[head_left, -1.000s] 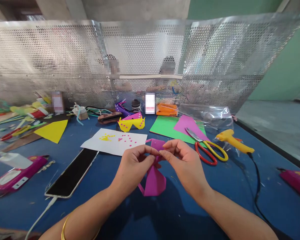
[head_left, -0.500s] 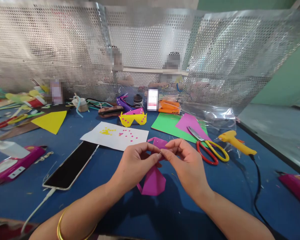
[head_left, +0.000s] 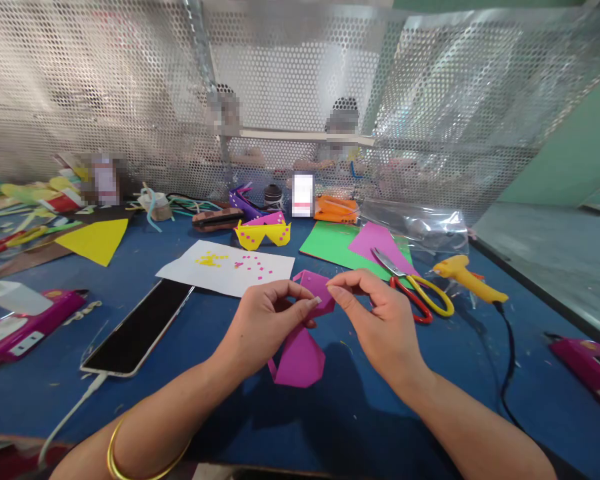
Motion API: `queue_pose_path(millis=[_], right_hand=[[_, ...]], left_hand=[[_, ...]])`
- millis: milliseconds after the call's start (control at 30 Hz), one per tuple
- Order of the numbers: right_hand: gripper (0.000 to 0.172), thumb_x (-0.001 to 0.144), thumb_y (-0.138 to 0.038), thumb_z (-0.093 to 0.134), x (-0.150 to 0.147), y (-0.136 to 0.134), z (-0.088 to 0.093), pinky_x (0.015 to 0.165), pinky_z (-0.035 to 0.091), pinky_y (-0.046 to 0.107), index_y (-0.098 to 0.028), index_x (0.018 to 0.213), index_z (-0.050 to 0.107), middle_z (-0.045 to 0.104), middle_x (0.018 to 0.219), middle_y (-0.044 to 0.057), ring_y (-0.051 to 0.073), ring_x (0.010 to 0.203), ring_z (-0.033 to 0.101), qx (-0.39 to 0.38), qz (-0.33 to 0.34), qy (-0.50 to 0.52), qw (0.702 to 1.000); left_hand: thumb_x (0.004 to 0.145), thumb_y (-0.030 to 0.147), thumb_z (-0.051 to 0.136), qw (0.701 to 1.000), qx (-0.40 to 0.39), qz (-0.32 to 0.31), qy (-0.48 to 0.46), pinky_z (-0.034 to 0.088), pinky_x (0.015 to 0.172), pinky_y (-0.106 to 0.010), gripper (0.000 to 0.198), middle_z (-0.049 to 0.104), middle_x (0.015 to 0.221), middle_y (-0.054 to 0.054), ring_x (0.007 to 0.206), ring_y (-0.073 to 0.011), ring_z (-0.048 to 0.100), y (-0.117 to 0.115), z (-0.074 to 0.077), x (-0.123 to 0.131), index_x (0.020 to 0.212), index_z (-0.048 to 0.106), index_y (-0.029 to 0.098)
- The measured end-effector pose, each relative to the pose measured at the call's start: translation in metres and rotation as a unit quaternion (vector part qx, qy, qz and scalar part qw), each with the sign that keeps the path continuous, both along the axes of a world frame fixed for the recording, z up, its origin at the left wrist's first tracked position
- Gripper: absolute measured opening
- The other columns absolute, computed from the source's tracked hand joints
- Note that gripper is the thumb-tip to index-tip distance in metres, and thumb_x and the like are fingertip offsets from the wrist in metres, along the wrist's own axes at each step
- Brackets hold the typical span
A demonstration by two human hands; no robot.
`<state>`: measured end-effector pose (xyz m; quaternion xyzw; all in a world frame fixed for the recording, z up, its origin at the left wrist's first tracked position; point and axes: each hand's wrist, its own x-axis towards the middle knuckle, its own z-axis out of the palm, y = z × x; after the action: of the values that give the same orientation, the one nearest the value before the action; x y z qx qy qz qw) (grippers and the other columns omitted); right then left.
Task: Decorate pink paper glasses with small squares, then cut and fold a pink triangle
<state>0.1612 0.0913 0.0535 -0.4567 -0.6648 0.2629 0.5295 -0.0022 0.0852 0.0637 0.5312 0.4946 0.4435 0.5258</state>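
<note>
Between my hands is a magenta craft-foam or paper glasses frame [head_left: 300,360], held on end, with one lens part low and the other high. My left hand [head_left: 267,320] pinches its middle between thumb and fingers. The fingers of my right hand [head_left: 377,313] are pinched together at the upper part's right edge; whatever lies between those fingertips is too small or hidden to make out. Just beyond sits a white sheet [head_left: 185,270] with small yellow pieces [head_left: 210,259] and small pink pieces [head_left: 255,263] scattered on it.
Yellow glasses [head_left: 263,235] with pink dots stand behind the sheet. To the right lie scissors [head_left: 420,290], green sheets [head_left: 325,243] and a yellow glue gun [head_left: 470,279] with its cord. A charging phone [head_left: 140,330] lies left. A perforated metal screen [head_left: 300,80] closes the back.
My right fingertips have drawn slightly away from my left thumb, uncovering more of the frame's upper part. My left hand keeps its pinch. The whole view has shifted slightly.
</note>
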Motion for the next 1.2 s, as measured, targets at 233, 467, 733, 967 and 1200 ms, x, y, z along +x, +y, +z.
queue_pose_path(millis=[233,467,733,967,1200], right_hand=[[0.005,0.085,-0.024,0.065,0.006,0.004,0.0,0.073,0.045,0.034,-0.024,0.08,0.063,0.061,0.08,0.0,0.017,0.078,0.057,0.013,0.039,-0.09,0.995],[0.012,0.087,-0.024,0.063,0.006,0.005,0.0,0.071,0.042,0.034,-0.023,0.076,0.059,0.059,0.077,0.0,0.017,0.075,0.055,0.038,0.051,-0.154,0.986],[0.013,0.088,-0.02,0.059,0.008,0.003,0.002,0.07,0.039,0.033,-0.022,0.076,0.056,0.059,0.078,0.0,0.016,0.073,0.052,0.043,0.052,-0.183,0.981],[0.015,0.086,-0.025,0.058,0.008,0.004,0.009,0.065,0.037,0.03,-0.021,0.072,0.056,0.055,0.072,-0.002,0.014,0.069,0.048,-0.078,0.057,-0.037,0.995],[0.016,0.08,-0.034,0.064,0.011,0.009,0.004,0.071,0.039,0.027,-0.021,0.072,0.059,0.056,0.076,-0.002,0.013,0.076,0.048,-0.207,0.078,0.181,0.958]], left_hand=[[0.076,0.03,0.069,0.998,0.027,-0.013,0.047,0.051,0.057,-0.023,0.012,0.072,0.071,-0.004,0.066,-0.0173,0.07,-0.003,0.001,0.001,0.077,0.07,0.018],[0.078,0.031,0.067,0.996,0.049,-0.021,0.074,0.052,0.059,-0.025,0.013,0.074,0.073,-0.005,0.067,-0.018,0.069,-0.004,0.0,0.0,0.078,0.071,0.018],[0.079,0.031,0.065,0.994,0.049,-0.03,0.093,0.051,0.061,-0.027,0.015,0.074,0.076,-0.006,0.068,-0.0181,0.068,-0.005,0.0,0.0,0.082,0.072,0.018],[0.075,0.026,0.069,0.995,0.051,-0.018,0.086,0.048,0.057,-0.022,0.009,0.071,0.067,-0.001,0.062,-0.0139,0.065,-0.003,0.002,0.001,0.077,0.071,0.018],[0.075,0.019,0.067,0.989,0.094,0.009,0.115,0.048,0.056,-0.019,0.002,0.07,0.065,0.002,0.06,-0.0116,0.066,-0.004,0.003,0.0,0.074,0.069,0.018]])
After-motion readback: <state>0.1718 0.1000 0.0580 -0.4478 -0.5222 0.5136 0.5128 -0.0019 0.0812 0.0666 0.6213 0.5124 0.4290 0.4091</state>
